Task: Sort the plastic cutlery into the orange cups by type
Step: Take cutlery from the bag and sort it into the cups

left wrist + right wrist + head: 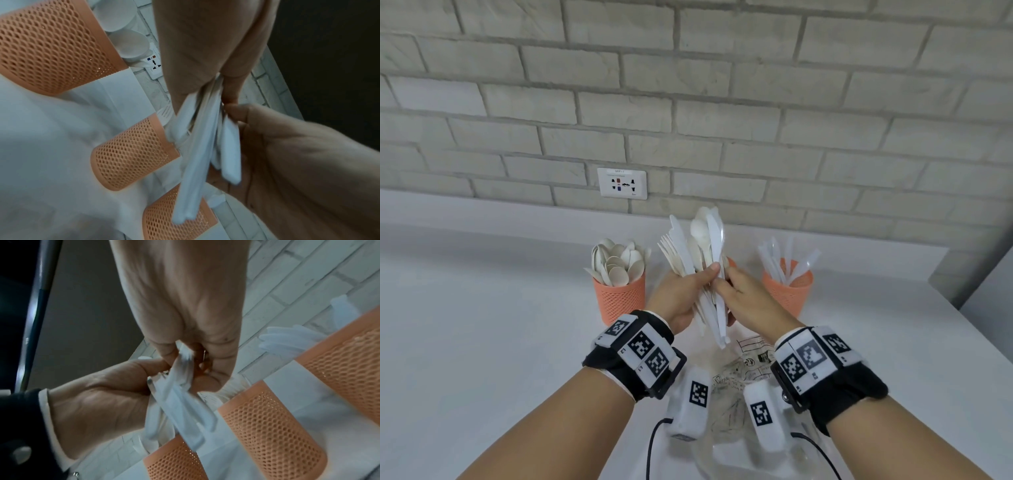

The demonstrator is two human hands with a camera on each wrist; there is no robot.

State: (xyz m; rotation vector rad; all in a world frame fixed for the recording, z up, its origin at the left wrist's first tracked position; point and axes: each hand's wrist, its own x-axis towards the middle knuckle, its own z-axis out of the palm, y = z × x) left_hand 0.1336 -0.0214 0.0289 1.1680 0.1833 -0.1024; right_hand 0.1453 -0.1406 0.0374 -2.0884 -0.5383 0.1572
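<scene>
Above the surface, our left hand gripped a mixed bundle; right hand pinched one knife; spoon cup and knife cup were part-filled.

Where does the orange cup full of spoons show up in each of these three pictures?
Head view: the cup of spoons stands left of centre on the counter, left of both hands.
Left wrist view: the cup of spoons fills the upper left corner, tipped sideways.
Right wrist view: probably the cup at the bottom edge, though no spoons show.
Shared landmark: the bundle of cutlery held by both hands.
</scene>
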